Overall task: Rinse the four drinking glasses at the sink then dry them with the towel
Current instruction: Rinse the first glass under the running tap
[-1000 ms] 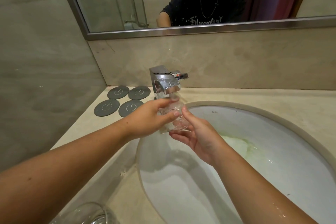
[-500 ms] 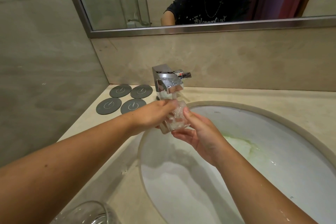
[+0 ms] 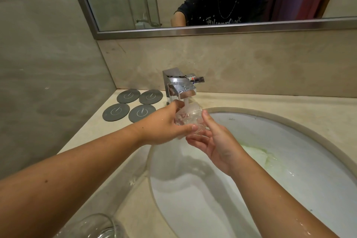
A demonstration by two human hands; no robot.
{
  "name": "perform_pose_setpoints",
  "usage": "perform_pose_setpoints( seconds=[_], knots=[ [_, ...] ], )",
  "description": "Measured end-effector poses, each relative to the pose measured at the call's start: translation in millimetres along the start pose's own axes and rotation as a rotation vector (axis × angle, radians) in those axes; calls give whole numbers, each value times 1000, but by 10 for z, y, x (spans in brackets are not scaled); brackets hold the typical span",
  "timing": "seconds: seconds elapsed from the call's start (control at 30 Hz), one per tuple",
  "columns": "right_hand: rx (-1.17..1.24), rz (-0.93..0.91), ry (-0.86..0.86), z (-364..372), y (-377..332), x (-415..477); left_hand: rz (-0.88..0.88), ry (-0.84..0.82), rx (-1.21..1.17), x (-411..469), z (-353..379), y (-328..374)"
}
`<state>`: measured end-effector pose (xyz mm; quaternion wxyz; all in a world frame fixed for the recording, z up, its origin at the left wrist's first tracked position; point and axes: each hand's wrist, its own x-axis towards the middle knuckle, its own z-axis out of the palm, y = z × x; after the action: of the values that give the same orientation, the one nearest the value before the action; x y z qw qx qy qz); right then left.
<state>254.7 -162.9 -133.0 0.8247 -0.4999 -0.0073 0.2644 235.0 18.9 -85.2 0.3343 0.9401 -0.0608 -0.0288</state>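
Fingers [image 3: 176,104] of the left hand [image 3: 164,127] are curled round a clear drinking glass [image 3: 190,119], with the thumb laid across its near side. This hand clamps the glass. Fingers [image 3: 195,139] of the right hand [image 3: 218,147] lie nearly straight and slightly apart beneath the glass base, palm up, with the thumb raised against the glass's right side. This hand supports rather than grips.

Nearest the camera, at the lower-left edge of the frame, a second glass [image 3: 96,226] stands on the counter [image 3: 123,199], only partly in view. Whether it has been rinsed cannot be told. Beyond it, the white sink [image 3: 193,208] shows water droplets and a greenish patch [image 3: 257,153] toward the right. The held glass is above the basin's rear-left rim, directly under the faucet [image 3: 180,87], and the water stream [image 3: 187,102] falls onto it. Four grey coasters [image 3: 133,105] lie on the counter left of the faucet, with nothing on them. The mirror [image 3: 193,33] is mounted on the wall behind.

Task status, as a judgement: rinsing is in progress on one glass. Only two glasses are visible. The other two and the towel are out of view. Drying appears not yet begun.
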Motion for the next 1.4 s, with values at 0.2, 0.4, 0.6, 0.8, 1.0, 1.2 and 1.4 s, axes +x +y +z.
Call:
perform_pose_setpoints(
  seconds=[0.2,0.4,0.6,0.8,1.0,1.2,1.4],
  knots=[
    [33,65,-5,0,-22,-29,-95,-73,-150,2,-45,47],
    [-29,39,-44,1,-31,-37,-98,-132,-205,-56,-39,39],
    [-21,-15,8,11,-24,-43,-42,-30,155,-140,-106,32],
    [-3,10,21,50,-28,-64,-8,35,225,-178,-65,-65],
    [52,24,44,67,-70,-95,-101,14,7,-183,-84,-50],
    [39,73,-39,60,-81,-103,-176,-65,-264,-200,-102,-14],
    [-58,6,2,62,-74,-96,-175,-93,-163,-208,-102,-29]
  ],
)
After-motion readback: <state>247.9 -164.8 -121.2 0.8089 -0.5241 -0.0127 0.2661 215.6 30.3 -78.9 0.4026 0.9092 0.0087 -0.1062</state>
